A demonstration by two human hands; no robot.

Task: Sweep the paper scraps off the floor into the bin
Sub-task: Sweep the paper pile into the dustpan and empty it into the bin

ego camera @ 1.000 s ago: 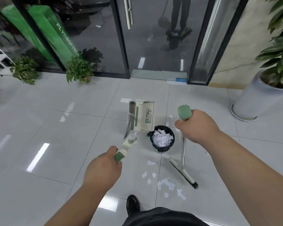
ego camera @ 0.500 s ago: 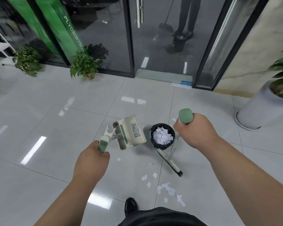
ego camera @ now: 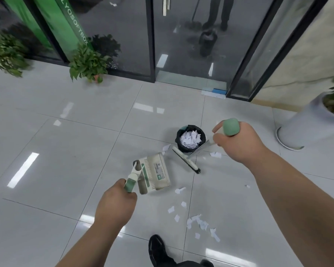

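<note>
Black bin (ego camera: 178, 137) — near rim behind broom (ego camera: 185, 160)

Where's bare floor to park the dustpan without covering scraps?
Free: tiles left of the dustpan, back to the small potted plant; also floor between bin and glass door. Crowded: from bin and broom down to the shoe, paper scraps scattered.

Glossy pale grey floor tiles (ego camera: 66, 132), bright strips of lamp reflection (ego camera: 22, 170) on them. Dark glass doors (ego camera: 127, 26) in black frames at far side, green band (ego camera: 66, 26) on left pane. Small potted plant (ego camera: 89, 62) before glass, second plant (ego camera: 6, 53) further left. Big white planter (ego camera: 305, 130) at right, beige stone wall (ego camera: 307, 64) behind it.
</note>
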